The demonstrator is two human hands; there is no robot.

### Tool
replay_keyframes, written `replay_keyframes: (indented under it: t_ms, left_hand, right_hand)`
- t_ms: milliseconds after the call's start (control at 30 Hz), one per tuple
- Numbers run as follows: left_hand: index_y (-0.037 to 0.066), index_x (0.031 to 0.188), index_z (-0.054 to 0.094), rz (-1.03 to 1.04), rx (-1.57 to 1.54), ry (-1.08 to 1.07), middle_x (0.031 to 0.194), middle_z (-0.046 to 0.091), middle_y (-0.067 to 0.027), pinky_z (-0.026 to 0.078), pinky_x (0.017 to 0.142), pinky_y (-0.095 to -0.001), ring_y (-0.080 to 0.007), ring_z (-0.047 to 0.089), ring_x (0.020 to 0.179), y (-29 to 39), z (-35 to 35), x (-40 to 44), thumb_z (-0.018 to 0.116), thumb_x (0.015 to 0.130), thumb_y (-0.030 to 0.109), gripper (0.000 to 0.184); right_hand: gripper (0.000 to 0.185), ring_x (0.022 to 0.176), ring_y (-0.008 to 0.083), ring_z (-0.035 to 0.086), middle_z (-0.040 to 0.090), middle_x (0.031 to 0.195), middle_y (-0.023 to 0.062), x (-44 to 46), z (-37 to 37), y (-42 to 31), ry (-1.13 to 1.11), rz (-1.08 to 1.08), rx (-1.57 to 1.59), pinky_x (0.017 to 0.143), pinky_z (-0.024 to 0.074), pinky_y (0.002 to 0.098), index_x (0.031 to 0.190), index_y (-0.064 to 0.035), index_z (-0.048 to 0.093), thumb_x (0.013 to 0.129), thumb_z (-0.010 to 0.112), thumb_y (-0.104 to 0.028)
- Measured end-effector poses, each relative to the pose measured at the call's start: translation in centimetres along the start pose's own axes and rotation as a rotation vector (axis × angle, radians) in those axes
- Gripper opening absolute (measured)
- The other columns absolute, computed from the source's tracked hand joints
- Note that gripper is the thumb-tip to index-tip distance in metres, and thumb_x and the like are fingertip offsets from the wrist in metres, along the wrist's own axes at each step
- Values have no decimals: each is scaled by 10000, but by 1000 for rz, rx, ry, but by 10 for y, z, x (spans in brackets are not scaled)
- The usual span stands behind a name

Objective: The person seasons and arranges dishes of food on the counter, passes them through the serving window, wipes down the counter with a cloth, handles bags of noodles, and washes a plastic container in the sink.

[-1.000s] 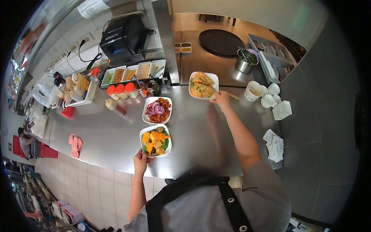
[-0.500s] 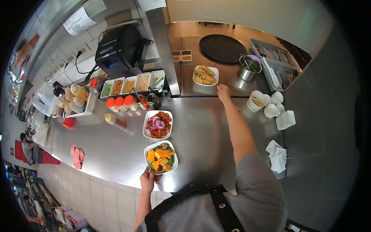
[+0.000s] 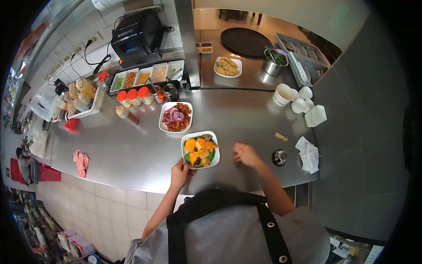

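A square white bowl (image 3: 212, 165) of orange slices, green leaves and browned chunks sits near the counter's front edge. My left hand (image 3: 179, 174) grips its lower left corner, some fingers hidden beneath the rim. Just right of that bowl, my right hand (image 3: 246, 155) hovers apart from it, blurred, its fingers loosely spread with nothing visible in them. Behind stands another white bowl (image 3: 161, 125) with red-glazed pieces topped with purple onion rings. On the pass shelf is a white bowl (image 3: 228, 76) of golden fried pieces.
Red-lidded shakers (image 3: 144, 95), topping trays (image 3: 158, 74) and a sauce bottle (image 3: 127, 115) stand left. Rightward are paper cups (image 3: 282, 95), stacked white dishes (image 3: 316, 116), a call bell (image 3: 279, 157) and paper slips (image 3: 308, 155). A pink cloth (image 3: 81, 163) lies far left.
My right hand has drawn back from beside the fried-food bowl on the shelf. The vegetable bowl has moved right with my left hand, away from the onion-topped bowl. The view has shifted.
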State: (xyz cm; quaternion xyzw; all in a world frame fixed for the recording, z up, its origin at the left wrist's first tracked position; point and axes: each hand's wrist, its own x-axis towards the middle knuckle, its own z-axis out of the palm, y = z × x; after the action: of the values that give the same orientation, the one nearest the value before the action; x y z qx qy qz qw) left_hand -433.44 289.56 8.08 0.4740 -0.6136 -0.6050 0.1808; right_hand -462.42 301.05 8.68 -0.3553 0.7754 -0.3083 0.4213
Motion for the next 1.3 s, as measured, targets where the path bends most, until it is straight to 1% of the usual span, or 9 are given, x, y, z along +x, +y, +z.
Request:
replay_keyframes:
  t_ms: [33,133,433,667,800,900,1000,1167,1300]
  left_hand:
    - [-48,1264,473,-4,-25,-22,766,680,-138,554,574,-305,-189,680,630,1,8,3,384,944,99,363]
    - [-48,1295,438,-12,-97,-85,785,677,-138,552,580,-303,-191,677,636,2,27,10,396,955,117,380]
    - [-17,1395,327,36,-150,-156,896,677,-115,523,695,-263,-148,648,750,3,27,12,466,977,228,504]
    - [-26,1337,413,-49,-239,32,919,676,-114,519,716,-259,-142,643,796,-8,-11,-11,481,970,191,431]
    - [-15,1296,463,-51,-182,138,926,676,-146,539,701,-285,-183,662,798,-22,-23,-19,450,970,147,365]
    - [-12,1264,493,-50,-170,199,927,678,-138,534,698,-285,-181,663,791,-14,-23,-25,445,969,137,334]
    - [-10,1253,502,-58,-122,245,918,677,-131,527,704,-288,-176,659,790,2,-22,-30,442,966,111,318]
    - [-13,1237,520,-37,19,254,894,674,-121,521,707,-281,-160,648,785,14,-17,-37,443,961,88,304]
    - [-7,1224,536,-29,31,257,887,675,-118,520,710,-279,-159,649,785,14,-15,-41,446,960,89,295]
  right_hand:
    - [320,715,254,640,615,955,153,-13,23,-6,-33,21,347,643,543,372,1136,57,537,947,428,-176]
    - [377,733,207,658,605,994,132,-19,47,-11,-191,86,652,622,565,302,1286,47,434,947,415,-118]
    - [211,534,198,637,639,701,123,34,16,33,411,-184,316,490,528,273,973,84,618,850,491,-30]
    - [256,587,204,655,642,863,154,120,-99,13,611,40,433,482,550,273,1025,106,597,846,497,-47]
    - [272,583,247,670,645,880,205,176,-149,-12,787,-47,338,457,550,299,1022,134,589,835,522,-53]
    - [219,551,265,670,646,758,228,228,-173,-8,862,2,264,443,535,319,848,167,579,824,519,-42]
    - [241,563,266,667,632,773,243,264,-191,-2,826,39,353,457,550,309,842,191,554,824,523,-47]
    - [214,730,276,663,605,955,212,308,-204,17,698,-67,883,615,596,294,824,102,567,909,468,-69]
    - [204,805,303,657,589,999,218,306,-169,-8,519,43,1037,700,595,323,999,122,506,921,467,-62]
